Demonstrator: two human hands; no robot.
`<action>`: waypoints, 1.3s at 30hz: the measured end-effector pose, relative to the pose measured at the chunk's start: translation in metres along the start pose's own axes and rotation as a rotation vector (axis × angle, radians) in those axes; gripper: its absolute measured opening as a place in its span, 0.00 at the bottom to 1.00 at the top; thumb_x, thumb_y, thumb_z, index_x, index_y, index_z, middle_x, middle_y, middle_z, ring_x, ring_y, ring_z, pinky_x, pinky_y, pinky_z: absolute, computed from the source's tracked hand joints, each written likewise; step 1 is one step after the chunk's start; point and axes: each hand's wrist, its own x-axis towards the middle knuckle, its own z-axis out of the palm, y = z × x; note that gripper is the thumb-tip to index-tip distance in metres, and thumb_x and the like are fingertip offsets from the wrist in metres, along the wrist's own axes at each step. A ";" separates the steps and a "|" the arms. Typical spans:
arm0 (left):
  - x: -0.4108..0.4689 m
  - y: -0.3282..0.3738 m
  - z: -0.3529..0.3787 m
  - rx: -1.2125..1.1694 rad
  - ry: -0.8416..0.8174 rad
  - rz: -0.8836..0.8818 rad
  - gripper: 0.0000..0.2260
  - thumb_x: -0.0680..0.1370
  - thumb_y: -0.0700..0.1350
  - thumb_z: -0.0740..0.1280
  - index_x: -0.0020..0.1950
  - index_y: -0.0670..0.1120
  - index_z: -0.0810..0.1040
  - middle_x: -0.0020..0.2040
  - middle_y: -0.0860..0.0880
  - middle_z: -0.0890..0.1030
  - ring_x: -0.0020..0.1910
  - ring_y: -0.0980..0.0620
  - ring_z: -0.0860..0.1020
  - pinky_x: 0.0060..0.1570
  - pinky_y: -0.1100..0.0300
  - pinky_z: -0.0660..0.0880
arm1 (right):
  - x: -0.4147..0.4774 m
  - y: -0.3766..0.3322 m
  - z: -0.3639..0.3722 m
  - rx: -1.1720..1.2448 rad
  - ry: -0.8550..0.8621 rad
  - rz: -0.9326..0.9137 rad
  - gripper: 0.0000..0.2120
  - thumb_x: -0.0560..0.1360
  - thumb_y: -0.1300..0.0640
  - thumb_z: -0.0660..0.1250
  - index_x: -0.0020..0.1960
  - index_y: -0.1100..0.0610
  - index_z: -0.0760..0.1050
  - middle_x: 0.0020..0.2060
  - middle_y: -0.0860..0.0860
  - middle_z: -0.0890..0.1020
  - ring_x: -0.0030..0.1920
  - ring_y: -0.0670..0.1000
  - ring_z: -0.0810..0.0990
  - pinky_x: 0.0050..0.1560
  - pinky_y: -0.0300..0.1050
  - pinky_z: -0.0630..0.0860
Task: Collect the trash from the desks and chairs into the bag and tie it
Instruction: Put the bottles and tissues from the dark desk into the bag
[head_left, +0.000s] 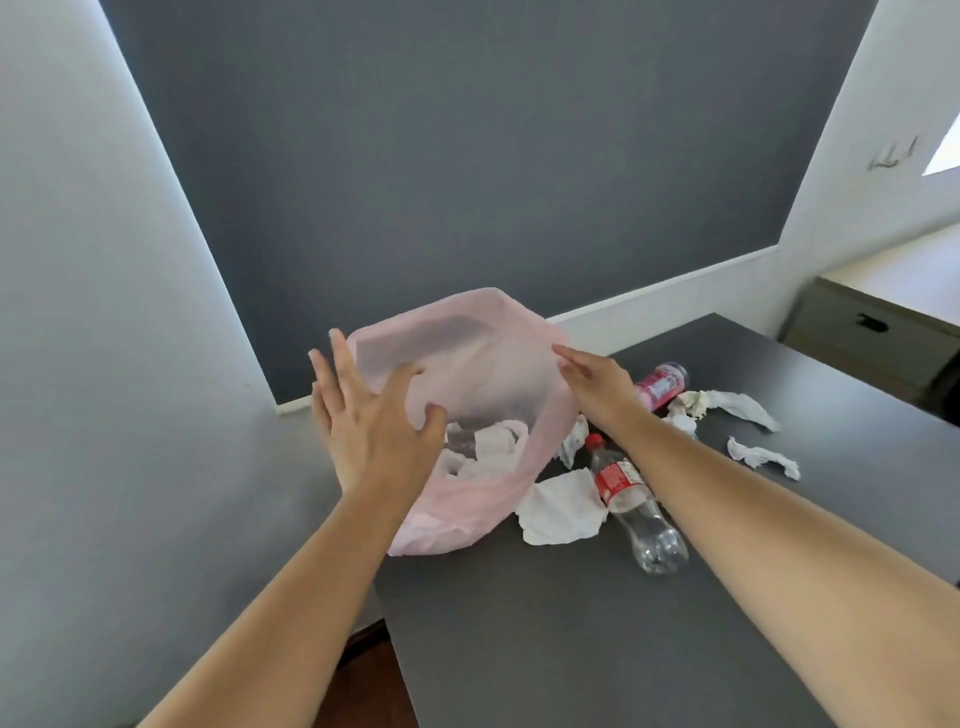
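My left hand (374, 421) is spread wide, flat against the 9 o'clock side of the pink bag (467, 358), gripping nothing that I can see. My right hand (597, 384), fingers straight and together, presses the bag's rim at 3 o'clock. The bag stands open at the left edge of the dark desk (597, 623), with a crumpled tissue (563, 506) and a red-labelled bottle (628, 499) lying at its 4 o'clock.
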 end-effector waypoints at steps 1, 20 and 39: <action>-0.006 0.025 0.001 -0.045 0.049 0.129 0.13 0.70 0.51 0.65 0.54 0.56 0.76 0.76 0.43 0.57 0.75 0.42 0.53 0.70 0.50 0.52 | 0.001 0.009 -0.008 -0.018 0.042 0.021 0.17 0.80 0.50 0.56 0.68 0.44 0.71 0.67 0.50 0.75 0.63 0.54 0.75 0.52 0.39 0.69; -0.080 0.072 0.214 0.443 -0.842 0.421 0.25 0.73 0.60 0.64 0.67 0.52 0.69 0.69 0.46 0.66 0.68 0.42 0.65 0.64 0.49 0.64 | -0.069 0.174 -0.002 -0.407 -0.154 0.341 0.39 0.70 0.50 0.71 0.73 0.53 0.53 0.64 0.56 0.75 0.61 0.58 0.76 0.58 0.53 0.76; 0.003 0.121 0.095 0.049 -1.287 0.517 0.07 0.72 0.50 0.66 0.37 0.49 0.75 0.35 0.50 0.75 0.34 0.53 0.73 0.32 0.61 0.68 | -0.015 0.030 -0.141 -0.882 -0.613 0.474 0.16 0.65 0.43 0.69 0.37 0.57 0.76 0.36 0.51 0.78 0.36 0.52 0.77 0.41 0.42 0.73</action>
